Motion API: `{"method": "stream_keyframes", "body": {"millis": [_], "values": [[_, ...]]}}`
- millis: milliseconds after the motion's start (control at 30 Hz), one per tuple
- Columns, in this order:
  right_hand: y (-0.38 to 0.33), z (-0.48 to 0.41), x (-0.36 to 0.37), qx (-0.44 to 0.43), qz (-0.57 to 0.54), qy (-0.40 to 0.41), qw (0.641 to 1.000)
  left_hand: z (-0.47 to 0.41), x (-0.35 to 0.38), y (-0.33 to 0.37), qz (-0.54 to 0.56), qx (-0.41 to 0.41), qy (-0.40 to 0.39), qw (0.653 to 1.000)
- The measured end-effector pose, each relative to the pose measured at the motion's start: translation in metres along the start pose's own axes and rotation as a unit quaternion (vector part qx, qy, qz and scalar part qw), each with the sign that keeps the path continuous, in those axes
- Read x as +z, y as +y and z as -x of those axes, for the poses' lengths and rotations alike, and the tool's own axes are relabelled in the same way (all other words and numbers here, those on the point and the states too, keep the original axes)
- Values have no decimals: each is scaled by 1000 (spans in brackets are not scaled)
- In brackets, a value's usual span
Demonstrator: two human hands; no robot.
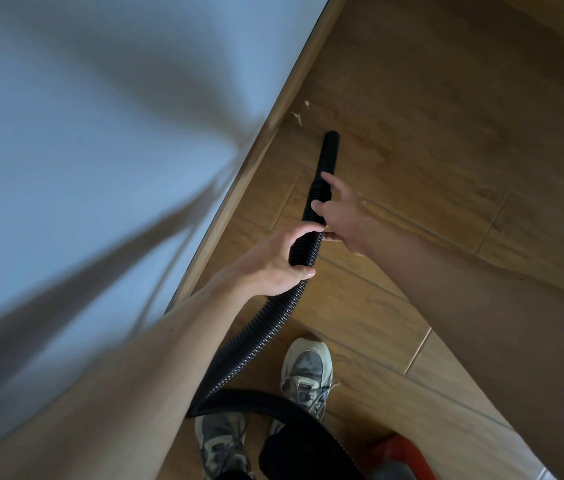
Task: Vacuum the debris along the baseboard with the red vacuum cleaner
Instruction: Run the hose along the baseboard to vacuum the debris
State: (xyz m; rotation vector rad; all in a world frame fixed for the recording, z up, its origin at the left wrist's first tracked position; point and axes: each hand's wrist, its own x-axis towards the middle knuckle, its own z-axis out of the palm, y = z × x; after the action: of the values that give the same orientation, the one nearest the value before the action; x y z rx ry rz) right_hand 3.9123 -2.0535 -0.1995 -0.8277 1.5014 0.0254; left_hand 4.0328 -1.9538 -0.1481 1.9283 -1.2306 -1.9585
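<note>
A black ribbed vacuum hose [266, 327] runs up from the floor to a smooth black nozzle [329, 150] that points at the wooden baseboard [273, 129]. My left hand [273, 261] grips the hose from the left. Just ahead of it, my right hand [339, 216] touches the hose with loosely spread fingers, thumb and forefinger on either side. Small pale bits of debris [297, 116] lie on the floor by the baseboard, just beyond the nozzle tip. A piece of the red vacuum cleaner [401, 455] shows at the bottom edge.
A white wall [100, 133] fills the left side above the baseboard. The floor is wood-look tile [446, 133]. My two grey sneakers [304, 375] stand near the hose loop at the bottom.
</note>
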Motion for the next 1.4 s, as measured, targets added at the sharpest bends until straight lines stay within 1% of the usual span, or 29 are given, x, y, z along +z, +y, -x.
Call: {"method": "stream_keyframes", "body": {"millis": [233,533,733,900,1233,1333,1400], "values": [[24,21,-2,42,-38,5,998,17,12,0,-43,-6,-28,999],[34,44,24,73,-78,-13,994,51,3,-6,-68,-15,-44,997],[27,45,40,64,-89,-20,994,61,-8,-10,-68,-18,-35,997],[28,44,40,61,-82,-12,995,62,-10,-10,-63,-16,-50,997],[25,27,53,28,-72,2,997,55,-16,-19,-50,-16,-17,998],[16,22,55,20,-56,-14,998,55,-17,-21,-53,-10,14,998],[8,22,54,20,-40,-38,998,57,-10,-20,-53,-9,39,998]]}}
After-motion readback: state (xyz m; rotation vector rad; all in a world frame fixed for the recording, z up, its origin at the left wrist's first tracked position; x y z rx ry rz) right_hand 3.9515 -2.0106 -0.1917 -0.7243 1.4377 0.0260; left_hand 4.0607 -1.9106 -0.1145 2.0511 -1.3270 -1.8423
